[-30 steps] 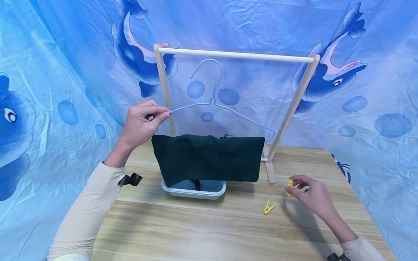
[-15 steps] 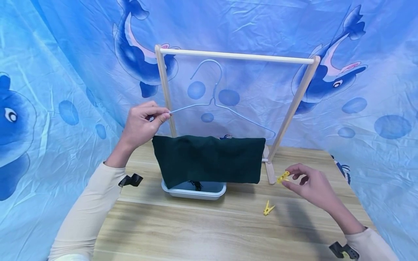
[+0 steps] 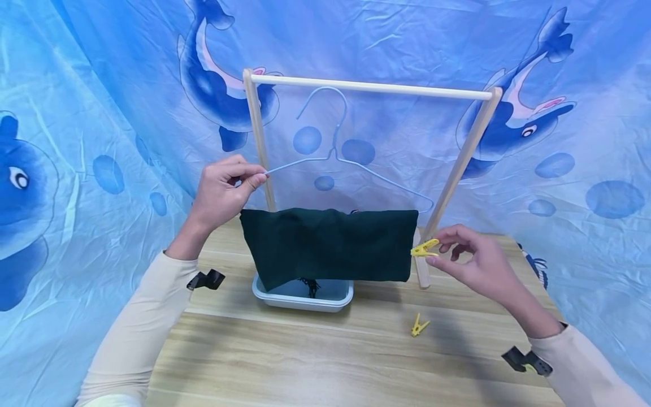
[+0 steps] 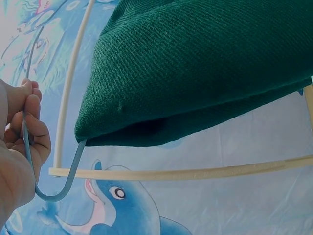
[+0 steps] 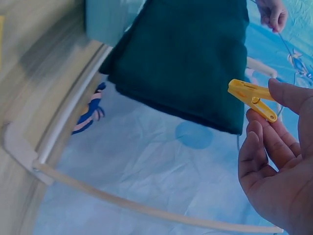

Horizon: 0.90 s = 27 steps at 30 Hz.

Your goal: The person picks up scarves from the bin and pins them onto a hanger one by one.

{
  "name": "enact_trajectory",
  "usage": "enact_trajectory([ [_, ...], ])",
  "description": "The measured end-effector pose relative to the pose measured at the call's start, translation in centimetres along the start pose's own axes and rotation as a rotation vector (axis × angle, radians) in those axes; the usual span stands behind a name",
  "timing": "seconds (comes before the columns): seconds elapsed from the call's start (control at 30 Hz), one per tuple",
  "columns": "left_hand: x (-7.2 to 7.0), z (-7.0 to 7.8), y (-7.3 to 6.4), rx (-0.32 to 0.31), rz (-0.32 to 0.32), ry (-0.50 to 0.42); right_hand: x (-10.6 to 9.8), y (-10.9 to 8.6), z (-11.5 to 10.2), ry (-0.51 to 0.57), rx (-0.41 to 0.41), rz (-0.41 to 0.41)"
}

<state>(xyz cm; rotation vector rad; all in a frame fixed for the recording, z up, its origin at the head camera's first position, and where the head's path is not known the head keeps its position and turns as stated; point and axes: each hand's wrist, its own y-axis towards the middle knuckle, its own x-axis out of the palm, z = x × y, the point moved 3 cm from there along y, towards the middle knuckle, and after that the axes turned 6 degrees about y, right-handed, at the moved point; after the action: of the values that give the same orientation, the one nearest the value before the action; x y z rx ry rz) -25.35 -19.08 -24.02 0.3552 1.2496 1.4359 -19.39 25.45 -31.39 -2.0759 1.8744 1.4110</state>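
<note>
My left hand (image 3: pixel 226 189) pinches the left end of a light-blue wire hanger (image 3: pixel 376 176), holding it up in front of the rack. A dark green folded cloth (image 3: pixel 330 246) hangs over the hanger's lower bar; its ribbed weave shows in the left wrist view. Between the thumb and fingers of my right hand (image 3: pixel 473 260) is a yellow clothespin (image 3: pixel 424 248), its nose at the cloth's right edge in the head view. In the right wrist view the clothespin (image 5: pixel 252 95) appears near the folded top of the cloth (image 5: pixel 181 63).
A wooden rack (image 3: pixel 371 86) with a white top rail stands behind the hanger. Below the cloth sits a pale rectangular tub (image 3: pixel 305 303) with dark fringe over it. Another yellow clothespin (image 3: pixel 419 325) lies on the wooden table (image 3: pixel 305 356). A blue dolphin-print curtain (image 3: pixel 102 85) surrounds the table.
My right hand has risen and moved left, bringing the clothespin from over the table to the cloth's right edge. The left hand keeps its grip on the hanger, nearly still.
</note>
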Motion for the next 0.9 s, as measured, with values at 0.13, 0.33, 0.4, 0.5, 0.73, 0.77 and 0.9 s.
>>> enact_trajectory([
  [0.13, 0.1, -0.1, -0.1, 0.002, 0.002, 0.002, 0.2, 1.0, -0.8, 0.02, -0.014, -0.003],
  [0.33, 0.3, -0.2, -0.1, 0.012, 0.005, 0.0, 0.6, 2.5, -1.8, 0.066, -0.033, -0.006],
  [0.4, 0.3, -0.2, -0.1, 0.012, 0.005, -0.001, 0.9, 3.0, -2.3, 0.087, -0.043, -0.01],
  [0.5, 0.4, -0.2, -0.1, 0.008, 0.003, 0.004, 1.4, 3.8, -3.1, 0.128, -0.06, -0.01],
  [0.73, 0.7, -0.3, -0.2, -0.012, 0.002, 0.005, 3.0, 5.8, -4.7, 0.201, -0.099, -0.025],
  [0.77, 0.7, -0.3, -0.2, -0.011, 0.002, 0.005, 3.3, 6.1, -4.9, 0.211, -0.109, -0.027],
  [0.9, 0.9, -0.3, -0.3, -0.004, 0.005, 0.002, 4.5, 7.1, -5.6, 0.236, -0.139, -0.026],
])
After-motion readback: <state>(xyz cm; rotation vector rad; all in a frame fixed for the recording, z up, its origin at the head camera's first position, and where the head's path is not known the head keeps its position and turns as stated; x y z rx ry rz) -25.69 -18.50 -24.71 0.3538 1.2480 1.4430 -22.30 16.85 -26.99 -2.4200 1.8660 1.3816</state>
